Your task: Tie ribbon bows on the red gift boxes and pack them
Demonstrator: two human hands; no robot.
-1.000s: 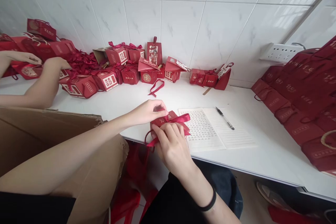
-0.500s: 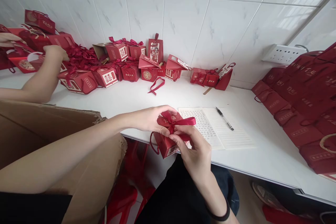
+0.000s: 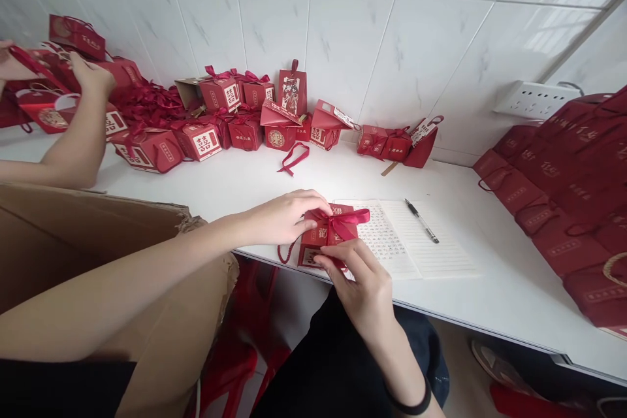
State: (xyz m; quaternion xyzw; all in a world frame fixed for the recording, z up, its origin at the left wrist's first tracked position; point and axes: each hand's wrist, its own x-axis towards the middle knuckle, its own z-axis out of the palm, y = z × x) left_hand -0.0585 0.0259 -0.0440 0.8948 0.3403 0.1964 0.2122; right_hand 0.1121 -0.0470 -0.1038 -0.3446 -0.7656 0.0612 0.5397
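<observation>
A small red gift box (image 3: 318, 235) with gold characters sits at the table's near edge, partly over the notebook. A dark pink ribbon bow (image 3: 343, 222) is tied across its top. My left hand (image 3: 289, 217) grips the box from its left side, thumb in front and fingers over the far edge. Thumb and forefinger of my right hand (image 3: 362, 274) close on the box's near edge, below the bow. What lies between those fingertips is partly hidden. A twisted red cord handle (image 3: 285, 255) hangs at the box's left.
Red gift boxes (image 3: 200, 142) line the wall, beside a ribbon heap (image 3: 154, 104). A loose ribbon (image 3: 294, 160) lies mid-table. A notebook (image 3: 431, 248) and pen (image 3: 421, 221) are at right, near stacked red bags (image 3: 553, 209). A cardboard carton (image 3: 166, 333) and another person's hand (image 3: 93, 75) are left.
My right hand has let go of the bow and moved down to the box's near edge. The box has turned and now rests flatter on the table. The other person's hands have risen with a ribbon.
</observation>
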